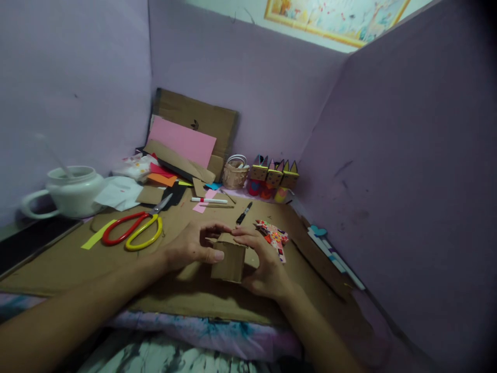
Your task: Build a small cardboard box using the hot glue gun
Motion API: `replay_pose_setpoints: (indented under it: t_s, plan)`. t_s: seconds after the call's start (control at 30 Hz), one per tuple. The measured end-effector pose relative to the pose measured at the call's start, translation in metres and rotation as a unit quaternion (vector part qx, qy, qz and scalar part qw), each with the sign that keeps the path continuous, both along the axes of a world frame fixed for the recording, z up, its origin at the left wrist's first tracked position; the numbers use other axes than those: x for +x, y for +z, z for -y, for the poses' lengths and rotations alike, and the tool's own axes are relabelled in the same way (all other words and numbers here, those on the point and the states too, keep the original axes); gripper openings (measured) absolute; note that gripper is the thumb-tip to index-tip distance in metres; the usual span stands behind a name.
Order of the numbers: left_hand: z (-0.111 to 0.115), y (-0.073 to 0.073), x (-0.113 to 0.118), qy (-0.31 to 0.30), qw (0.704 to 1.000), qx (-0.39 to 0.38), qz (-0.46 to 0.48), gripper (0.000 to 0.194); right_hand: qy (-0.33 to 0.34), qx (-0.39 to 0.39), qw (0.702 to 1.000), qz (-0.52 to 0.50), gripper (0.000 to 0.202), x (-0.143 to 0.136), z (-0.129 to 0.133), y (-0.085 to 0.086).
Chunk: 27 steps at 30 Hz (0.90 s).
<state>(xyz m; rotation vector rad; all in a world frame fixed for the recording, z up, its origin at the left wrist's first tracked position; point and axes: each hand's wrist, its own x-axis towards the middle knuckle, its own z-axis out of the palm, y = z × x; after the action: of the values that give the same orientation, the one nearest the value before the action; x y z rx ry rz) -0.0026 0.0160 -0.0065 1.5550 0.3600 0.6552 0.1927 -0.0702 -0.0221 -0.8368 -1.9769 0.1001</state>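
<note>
A small brown cardboard box [228, 263] stands near the front of the cardboard sheet [182, 303], held from both sides. My left hand [194, 243] grips its left side, thumb on the front face and fingers curled over the top. On the other side, my right hand [266, 261] is closed round the box, fingertips on the top edge and thumb low by the right side. Both hands touch the small flap [230, 239] on top. Just beyond the hands lie a black pen [244, 213] and a colourful patterned paper piece [275, 237].
Red and yellow-handled scissors [135, 228] lie at the left, near a white pot [75, 191] with a stick in it. At the back stand a woven basket [235, 175], several cat-eared figures [274, 176] and pink paper [182, 140]. White strips [336, 256] lie along the right wall.
</note>
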Motion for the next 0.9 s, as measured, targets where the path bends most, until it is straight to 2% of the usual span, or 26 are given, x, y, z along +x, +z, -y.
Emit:
replay_pose_setpoints:
  t_s: [0.17,0.3,0.43,0.5,0.63,0.73,0.83,0.9]
  plan:
    - [0.004,-0.001,0.001,0.019,1.0,-0.004,0.009,0.05,-0.007,0.032,0.999,0.012,0.066,-0.002,0.001,0.0]
    - [0.003,-0.001,0.001,-0.002,1.0,0.006,0.023,0.051,-0.007,0.019,1.0,0.012,0.068,-0.001,-0.001,0.001]
    - [0.002,0.006,0.001,-0.041,0.998,0.048,0.022,0.063,-0.007,0.023,1.0,-0.008,0.069,0.0,-0.002,0.002]
    - [0.003,0.009,0.002,-0.04,0.998,0.056,0.015,0.068,-0.013,0.02,1.0,-0.006,0.068,0.001,-0.002,0.003]
    - [0.004,0.012,0.001,0.05,0.995,0.082,-0.008,0.071,-0.04,-0.054,0.998,0.008,0.086,0.005,0.0,0.002]
    - [0.005,0.013,0.001,0.101,0.99,0.101,-0.007,0.073,-0.007,-0.147,0.986,-0.08,0.107,0.006,0.001,0.002]
    - [0.007,0.013,0.002,0.09,0.991,0.097,-0.008,0.075,0.029,-0.225,0.955,-0.193,0.1,0.002,0.001,0.004]
    - [0.008,0.011,0.004,0.076,0.992,0.093,-0.023,0.074,0.016,-0.251,0.943,-0.216,0.087,-0.002,0.001,0.006]
